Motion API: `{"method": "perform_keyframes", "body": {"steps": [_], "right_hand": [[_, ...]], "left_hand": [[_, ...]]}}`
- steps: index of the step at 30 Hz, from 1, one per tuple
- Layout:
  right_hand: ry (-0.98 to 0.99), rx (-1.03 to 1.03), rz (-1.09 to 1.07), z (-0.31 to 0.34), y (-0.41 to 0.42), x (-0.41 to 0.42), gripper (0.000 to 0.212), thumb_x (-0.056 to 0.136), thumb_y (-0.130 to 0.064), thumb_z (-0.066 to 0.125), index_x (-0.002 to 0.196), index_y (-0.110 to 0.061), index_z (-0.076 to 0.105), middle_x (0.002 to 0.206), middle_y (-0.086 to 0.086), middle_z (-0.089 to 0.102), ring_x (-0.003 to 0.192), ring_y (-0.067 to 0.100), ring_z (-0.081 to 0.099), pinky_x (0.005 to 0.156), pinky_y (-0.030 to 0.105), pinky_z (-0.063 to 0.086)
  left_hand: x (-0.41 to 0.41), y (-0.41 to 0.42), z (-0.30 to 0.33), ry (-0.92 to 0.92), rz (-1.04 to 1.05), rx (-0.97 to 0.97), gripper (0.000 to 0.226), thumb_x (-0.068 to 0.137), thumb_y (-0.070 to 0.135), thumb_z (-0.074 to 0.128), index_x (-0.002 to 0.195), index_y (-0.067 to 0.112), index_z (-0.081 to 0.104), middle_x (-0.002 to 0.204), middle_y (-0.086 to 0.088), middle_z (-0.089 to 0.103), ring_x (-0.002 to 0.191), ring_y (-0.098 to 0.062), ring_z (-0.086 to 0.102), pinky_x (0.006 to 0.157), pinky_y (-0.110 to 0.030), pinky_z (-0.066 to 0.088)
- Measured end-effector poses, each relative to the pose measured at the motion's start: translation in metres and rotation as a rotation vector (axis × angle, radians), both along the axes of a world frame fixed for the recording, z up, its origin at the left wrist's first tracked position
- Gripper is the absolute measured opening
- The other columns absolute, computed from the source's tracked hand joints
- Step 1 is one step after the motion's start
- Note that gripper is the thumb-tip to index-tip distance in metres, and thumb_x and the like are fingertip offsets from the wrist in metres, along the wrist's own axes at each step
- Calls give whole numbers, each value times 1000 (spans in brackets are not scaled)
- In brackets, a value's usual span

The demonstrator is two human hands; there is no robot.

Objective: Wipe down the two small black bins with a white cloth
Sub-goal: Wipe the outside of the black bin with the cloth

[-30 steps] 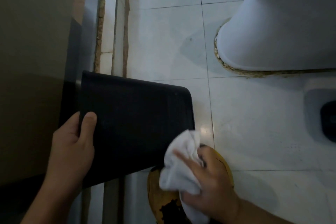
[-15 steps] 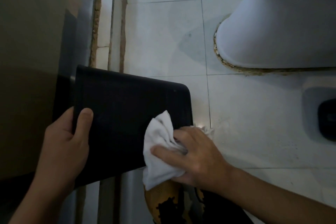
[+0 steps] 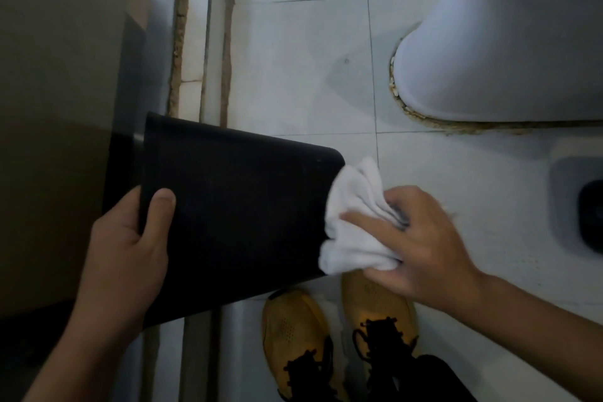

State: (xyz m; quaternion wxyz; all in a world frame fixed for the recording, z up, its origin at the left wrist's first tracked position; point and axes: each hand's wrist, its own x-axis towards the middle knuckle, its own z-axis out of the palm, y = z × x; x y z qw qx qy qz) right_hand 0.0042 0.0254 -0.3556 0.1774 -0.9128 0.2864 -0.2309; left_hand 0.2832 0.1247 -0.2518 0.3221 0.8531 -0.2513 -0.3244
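Two sets of fingers share the work. Right fingers point(image 3: 365, 215) curl over a bunched white cloth point(image 3: 354, 228), pressing it against the right end of a small black plastic bin point(image 3: 235, 206) at mid-frame. The left hand point(image 3: 127, 248) grips the bin's left edge, thumb lying on the upper face, holding the bin tilted above the pale tiled floor point(image 3: 293, 59). Judging by this, wiping of one bin is under way. Next would likely be turning it to reach an unwiped face. A second bin is not clearly visible.
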Motion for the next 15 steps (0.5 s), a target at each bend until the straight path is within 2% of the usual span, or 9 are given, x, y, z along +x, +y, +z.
{"method": "perform_keyframes", "body": {"steps": [2, 4, 7, 10, 15], "right_hand": [[-59, 39, -44, 2, 1, 36, 50, 75, -29, 73, 123, -13, 71, 96, 19, 54, 85, 29, 51, 68, 36, 45], [-123, 75, -62, 3, 2, 68, 52, 76, -31, 72, 124, -11, 70, 96, 19, 54, 85, 31, 52, 66, 39, 46], [-151, 50, 31, -4, 2, 88, 53, 76, -33, 72, 125, -12, 67, 101, 10, 42, 83, 28, 47, 64, 39, 44], [-64, 18, 72, -18, -5, 59, 57, 76, -33, 74, 128, -15, 61, 99, 8, 41, 82, 27, 47, 63, 39, 46], [228, -19, -5, -19, -24, -15, 45, 79, -39, 65, 114, -11, 72, 91, 15, 52, 79, 28, 48, 61, 34, 43]], "left_hand": [[0, -1, 0, -11, 7, -5, 26, 99, 38, 44, 84, 42, 65, 89, 8, 69, 88, -20, 67, 75, -52, 56], [-2, -1, 0, -25, 6, -11, 26, 99, 37, 44, 83, 42, 65, 85, 11, 69, 84, -16, 67, 71, -47, 56], [-2, -1, 1, -31, 12, -4, 29, 99, 36, 44, 80, 42, 64, 81, 7, 68, 80, -16, 66, 71, -49, 56], [-1, -2, 3, 5, 5, 17, 28, 98, 40, 43, 81, 45, 64, 87, 4, 67, 84, -24, 67, 74, -56, 56], [-3, -4, 7, 60, 8, 7, 24, 98, 38, 41, 85, 40, 61, 91, 6, 65, 87, -21, 66, 77, -56, 55]]}}
